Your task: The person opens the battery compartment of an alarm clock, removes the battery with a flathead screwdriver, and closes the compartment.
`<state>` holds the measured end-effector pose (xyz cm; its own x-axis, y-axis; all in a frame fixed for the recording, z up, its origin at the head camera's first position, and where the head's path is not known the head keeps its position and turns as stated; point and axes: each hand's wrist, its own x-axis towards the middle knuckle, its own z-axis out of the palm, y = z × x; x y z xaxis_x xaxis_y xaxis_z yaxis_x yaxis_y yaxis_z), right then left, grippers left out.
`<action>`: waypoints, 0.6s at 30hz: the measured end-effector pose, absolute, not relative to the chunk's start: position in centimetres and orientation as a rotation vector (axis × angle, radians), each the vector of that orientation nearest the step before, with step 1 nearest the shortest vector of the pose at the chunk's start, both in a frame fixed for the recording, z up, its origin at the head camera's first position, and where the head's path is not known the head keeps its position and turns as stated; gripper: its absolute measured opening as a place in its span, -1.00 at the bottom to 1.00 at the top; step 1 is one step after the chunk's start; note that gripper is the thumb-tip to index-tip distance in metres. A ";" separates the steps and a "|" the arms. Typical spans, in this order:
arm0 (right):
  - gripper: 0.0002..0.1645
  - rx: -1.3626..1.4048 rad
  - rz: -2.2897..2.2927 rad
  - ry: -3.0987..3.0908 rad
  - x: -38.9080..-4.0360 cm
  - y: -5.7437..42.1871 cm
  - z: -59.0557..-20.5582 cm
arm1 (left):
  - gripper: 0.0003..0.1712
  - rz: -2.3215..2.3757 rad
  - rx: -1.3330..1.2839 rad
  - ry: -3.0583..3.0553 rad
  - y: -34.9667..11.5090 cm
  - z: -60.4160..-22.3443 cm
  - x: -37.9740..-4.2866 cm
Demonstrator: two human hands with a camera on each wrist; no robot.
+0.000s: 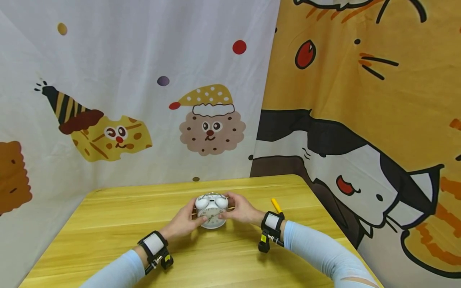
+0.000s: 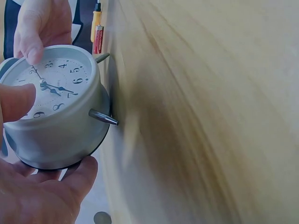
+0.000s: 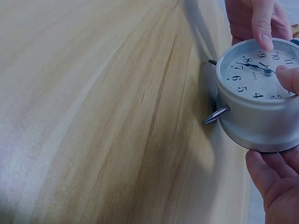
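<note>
A white twin-bell alarm clock is near the middle of the wooden table, its dial facing the person. My left hand grips its left side, thumb on the front of the dial and fingers behind the case. From the other side my right hand holds it the same way. Two short metal feet show under the case in both wrist views, one being the foot. Whether the feet touch the tabletop I cannot tell. Most of the clock's back is hidden.
Behind the right hand lies a yellow-handled tool, probably a screwdriver. Beside it in the left wrist view is a red battery. The wooden table ends at a printed curtain at the back and right.
</note>
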<state>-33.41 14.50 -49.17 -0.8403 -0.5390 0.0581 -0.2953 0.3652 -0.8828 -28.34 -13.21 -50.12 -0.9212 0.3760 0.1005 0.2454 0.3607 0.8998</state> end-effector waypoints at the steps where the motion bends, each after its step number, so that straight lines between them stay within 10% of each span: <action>1: -0.14 -0.733 -1.464 2.388 -33.4 14.5 -49.2 | -0.13 1.619 0.561 2.484 -13.2 -50.1 -28.3; 18: -0.25 -0.645 -1.499 2.369 -33.1 14.4 -48.7 | -0.22 1.662 0.470 2.474 -13.3 -50.1 -28.0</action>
<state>-33.06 14.36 -48.72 -0.8664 -0.4992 0.0141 -0.2267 0.3679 -0.9018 -27.98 -13.31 -50.10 -0.9439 0.3228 0.0692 0.1861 0.3473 0.9191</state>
